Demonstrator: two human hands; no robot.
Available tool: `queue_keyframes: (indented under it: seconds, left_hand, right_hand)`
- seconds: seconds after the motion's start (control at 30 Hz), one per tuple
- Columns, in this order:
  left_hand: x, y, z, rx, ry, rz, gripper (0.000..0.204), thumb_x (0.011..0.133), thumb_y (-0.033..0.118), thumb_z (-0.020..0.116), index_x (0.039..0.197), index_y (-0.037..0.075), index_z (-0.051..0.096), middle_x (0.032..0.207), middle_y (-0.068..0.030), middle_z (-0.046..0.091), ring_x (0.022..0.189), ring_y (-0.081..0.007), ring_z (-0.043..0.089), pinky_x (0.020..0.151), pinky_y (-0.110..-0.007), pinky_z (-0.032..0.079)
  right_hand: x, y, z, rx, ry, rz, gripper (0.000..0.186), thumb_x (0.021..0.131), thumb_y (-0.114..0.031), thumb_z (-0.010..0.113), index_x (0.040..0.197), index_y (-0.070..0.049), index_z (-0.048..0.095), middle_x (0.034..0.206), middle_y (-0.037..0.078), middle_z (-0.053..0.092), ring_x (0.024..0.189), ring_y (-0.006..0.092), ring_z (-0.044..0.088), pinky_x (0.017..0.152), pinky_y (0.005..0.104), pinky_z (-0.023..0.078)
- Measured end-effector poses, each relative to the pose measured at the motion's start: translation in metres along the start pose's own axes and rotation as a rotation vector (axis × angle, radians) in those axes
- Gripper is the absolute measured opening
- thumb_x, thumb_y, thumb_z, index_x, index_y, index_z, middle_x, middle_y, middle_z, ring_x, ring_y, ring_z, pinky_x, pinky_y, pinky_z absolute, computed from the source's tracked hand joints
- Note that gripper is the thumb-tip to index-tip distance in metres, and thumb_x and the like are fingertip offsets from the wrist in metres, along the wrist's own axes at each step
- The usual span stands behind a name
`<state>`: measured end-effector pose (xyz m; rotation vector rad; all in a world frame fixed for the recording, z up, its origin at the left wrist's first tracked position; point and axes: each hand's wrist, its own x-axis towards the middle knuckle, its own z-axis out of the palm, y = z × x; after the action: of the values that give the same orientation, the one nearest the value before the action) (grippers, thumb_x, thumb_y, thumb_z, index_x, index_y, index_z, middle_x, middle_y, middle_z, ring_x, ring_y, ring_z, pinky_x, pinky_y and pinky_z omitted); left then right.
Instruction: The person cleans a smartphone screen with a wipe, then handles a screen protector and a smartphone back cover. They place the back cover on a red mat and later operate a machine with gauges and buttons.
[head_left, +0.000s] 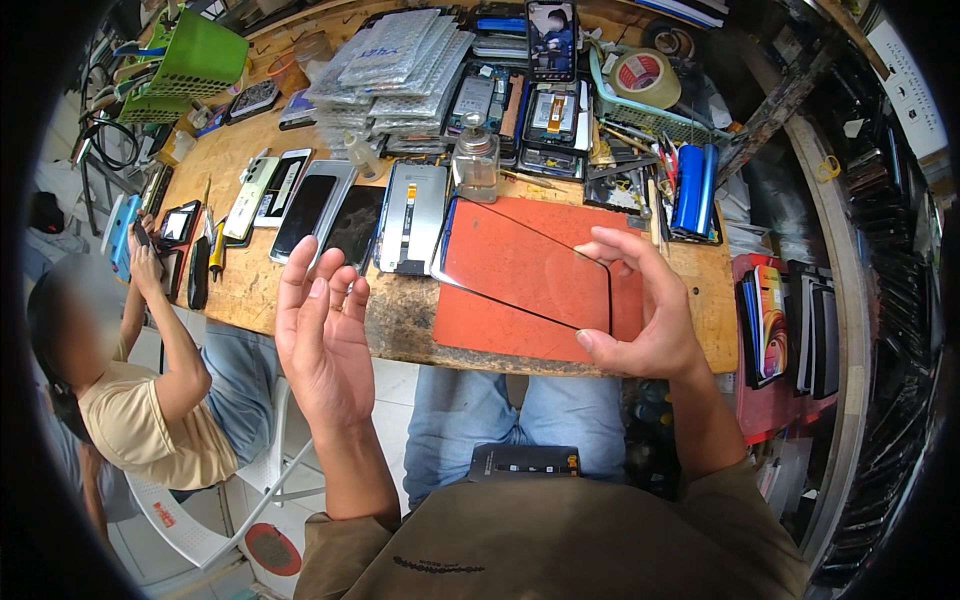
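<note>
My right hand (645, 305) grips a clear phone screen glass (525, 265) with a thin black border. The thumb and fingers pinch its right end by the edges, and the glass is held tilted above an orange-red mat (480, 325). Raised to the left of the glass, my left hand (325, 335) is empty, its fingers apart and slightly curled. Just left of the mat lies a phone screen panel (412, 215) with its silvery back and ribbon cable up. A glass bottle (475, 165) stands at the mat's far edge.
Several phones, including a dark-screened one (304, 212), lie to the left. Bubble-wrapped packs (390, 70) are stacked behind. A basket (690, 125) holds a tape roll (645, 78); a blue cylinder (692, 190) stands right. A co-worker (165, 410) sits at left, holding a small dark object.
</note>
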<state>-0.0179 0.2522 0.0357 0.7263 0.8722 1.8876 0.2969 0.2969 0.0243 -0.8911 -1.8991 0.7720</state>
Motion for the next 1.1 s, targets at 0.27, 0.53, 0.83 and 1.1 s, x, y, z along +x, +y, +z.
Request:
queue_keyframes:
  seconds: [0.27,0.53,0.83,1.1]
  left_hand:
    - [-0.001,-0.008,-0.007,0.208,0.055,0.116,0.038,0.103,0.003,0.064,0.139,-0.001,0.057,0.117,-0.0084,0.064,0.099,-0.0114,0.061,0.09,-0.027,0.052]
    - [0.0,-0.006,-0.012,0.033,-0.056,0.112,0.024,0.113,0.017,0.052,0.125,-0.001,0.06,0.083,0.0013,0.05,0.065,-0.0042,0.041,0.059,-0.022,0.035]
    - [0.001,-0.012,-0.002,0.291,0.193,0.255,0.023,0.112,0.02,0.055,0.119,0.0,0.063,0.078,0.0023,0.049,0.059,-0.0028,0.037,0.061,-0.023,0.04]
    - [0.0,-0.019,-0.01,0.348,0.235,0.325,0.021,0.111,0.018,0.057,0.105,0.0,0.065,0.077,0.0004,0.056,0.058,-0.0035,0.04,0.078,-0.032,0.054]
  right_hand:
    - [-0.005,0.008,-0.001,0.441,-0.041,0.241,0.092,0.075,-0.028,0.084,0.153,0.001,0.044,0.133,0.017,0.065,0.123,0.0222,0.061,0.107,0.0368,0.044]
    - [-0.004,0.021,-0.002,1.226,-0.077,0.35,0.105,0.084,-0.062,0.061,0.162,0.001,0.029,0.129,0.027,0.063,0.11,0.0289,0.06,0.1,0.0388,0.044]
    - [-0.005,0.022,-0.005,1.307,-0.12,0.295,0.108,0.083,-0.066,0.061,0.161,0.003,0.03,0.12,0.025,0.064,0.103,0.0295,0.058,0.091,0.0383,0.046]
    - [-0.007,0.021,-0.003,1.306,-0.101,0.308,0.11,0.083,-0.068,0.061,0.161,0.003,0.029,0.119,0.024,0.064,0.102,0.0285,0.058,0.089,0.0383,0.045]
